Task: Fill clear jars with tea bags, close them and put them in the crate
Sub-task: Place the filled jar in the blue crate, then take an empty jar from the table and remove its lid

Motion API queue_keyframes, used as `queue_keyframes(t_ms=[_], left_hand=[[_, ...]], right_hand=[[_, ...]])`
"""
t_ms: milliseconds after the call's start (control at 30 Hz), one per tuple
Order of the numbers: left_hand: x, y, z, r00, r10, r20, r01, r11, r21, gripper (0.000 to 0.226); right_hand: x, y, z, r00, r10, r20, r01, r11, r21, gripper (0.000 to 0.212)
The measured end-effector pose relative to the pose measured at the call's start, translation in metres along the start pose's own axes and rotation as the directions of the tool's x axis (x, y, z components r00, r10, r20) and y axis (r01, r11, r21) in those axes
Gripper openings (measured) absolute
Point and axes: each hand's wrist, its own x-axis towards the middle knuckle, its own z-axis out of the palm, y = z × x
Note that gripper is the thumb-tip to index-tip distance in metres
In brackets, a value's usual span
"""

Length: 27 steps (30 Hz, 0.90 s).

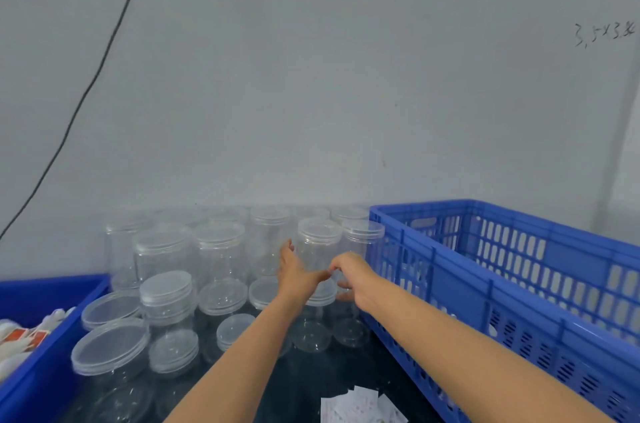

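Note:
Several clear jars with clear lids stand stacked in two layers against the wall. Both my hands are on one upper-layer clear jar (319, 242) near the crate. My left hand (294, 272) lies against its left side, fingers pointing up and thumb stretched toward my right hand. My right hand (353, 279) curls its fingers round the jar's lower right side. The blue slotted crate (491, 287) stands just right of the jars; its inside is mostly out of sight. White tea bags (360, 405) lie on the dark table at the bottom edge.
A solid blue bin (52, 363) at the left holds more white and orange packets (24, 339). Loose jars and lids, such as a lidded jar (110, 350), crowd the front left. A black cable (86, 90) runs down the grey wall.

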Motion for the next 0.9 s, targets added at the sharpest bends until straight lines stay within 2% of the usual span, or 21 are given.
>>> queue_keyframes(t_ms=[100,267,400,500,567,633,700,767,833,900], left_hand=[[0.006,-0.001,0.002,1.0,-0.011,0.023,0.012,0.999,-0.03,0.108],[-0.013,0.003,-0.011,0.999,0.009,-0.044,-0.006,0.996,0.084,0.102],[-0.061,0.003,-0.04,0.977,0.201,-0.066,-0.2,0.98,0.022,0.093],[-0.104,-0.001,-0.069,0.965,0.263,-0.016,-0.258,0.955,0.149,0.094],[-0.132,-0.005,-0.085,0.959,0.282,-0.021,-0.267,0.927,0.263,0.092],[-0.161,-0.015,-0.095,0.953,0.299,-0.042,-0.268,0.903,0.335,0.091],[-0.189,-0.029,-0.104,0.948,0.312,-0.065,-0.265,0.886,0.381,0.091],[-0.21,-0.042,-0.112,0.957,0.273,-0.095,-0.206,0.875,0.438,0.097],[-0.223,-0.055,-0.121,0.964,0.246,-0.103,-0.163,0.85,0.501,0.092],[-0.232,-0.062,-0.129,0.972,0.222,-0.075,-0.154,0.849,0.506,0.083]], right_hand=[[0.003,0.004,0.002,0.999,-0.037,0.001,0.037,0.999,-0.027,0.04],[-0.02,0.003,-0.002,0.991,-0.125,0.042,0.127,0.991,-0.046,0.051],[-0.063,0.001,-0.008,0.962,-0.189,0.199,0.222,0.963,-0.156,0.048],[-0.093,0.002,-0.005,0.944,-0.282,0.172,0.293,0.955,-0.046,0.037],[-0.108,0.006,0.002,0.92,-0.359,0.155,0.379,0.916,-0.128,0.039],[-0.122,0.019,0.015,0.884,-0.385,0.265,0.461,0.813,-0.355,0.061],[-0.14,0.034,0.032,0.866,-0.347,0.359,0.498,0.656,-0.567,0.085],[-0.151,0.049,0.05,0.862,-0.312,0.399,0.506,0.508,-0.697,0.102],[-0.156,0.063,0.066,0.854,-0.287,0.434,0.516,0.365,-0.775,0.1],[-0.159,0.076,0.077,0.842,-0.307,0.444,0.524,0.268,-0.809,0.088]])
